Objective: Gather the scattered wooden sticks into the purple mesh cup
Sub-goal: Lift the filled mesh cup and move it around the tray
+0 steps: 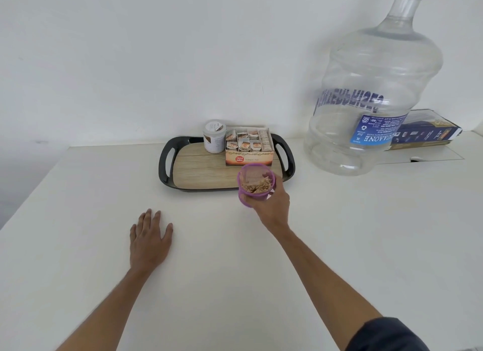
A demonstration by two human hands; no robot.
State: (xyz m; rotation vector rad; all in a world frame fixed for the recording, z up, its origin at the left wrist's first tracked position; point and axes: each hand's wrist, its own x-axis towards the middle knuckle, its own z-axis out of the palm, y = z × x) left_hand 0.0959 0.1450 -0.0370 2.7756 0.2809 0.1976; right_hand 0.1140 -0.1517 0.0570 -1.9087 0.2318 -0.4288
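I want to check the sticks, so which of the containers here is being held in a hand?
The purple mesh cup, gripped by the right hand at the tray's front edge. The white jar and tea box stand untouched.

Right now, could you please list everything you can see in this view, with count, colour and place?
purple mesh cup: one, purple, held at the tray's near right corner
wooden sticks: a bunch, tan, inside the cup
tray: one, black rim with wood-look base, centre of the table by the wall
jar: one, white, on the tray's far side
tea box: one, orange and white, open, on the tray right of the jar
water bottle: one, clear with blue label, right
carton: one, dark blue, behind the bottle
table: one, white
left hand: flat on the table
right hand: gripping the cup
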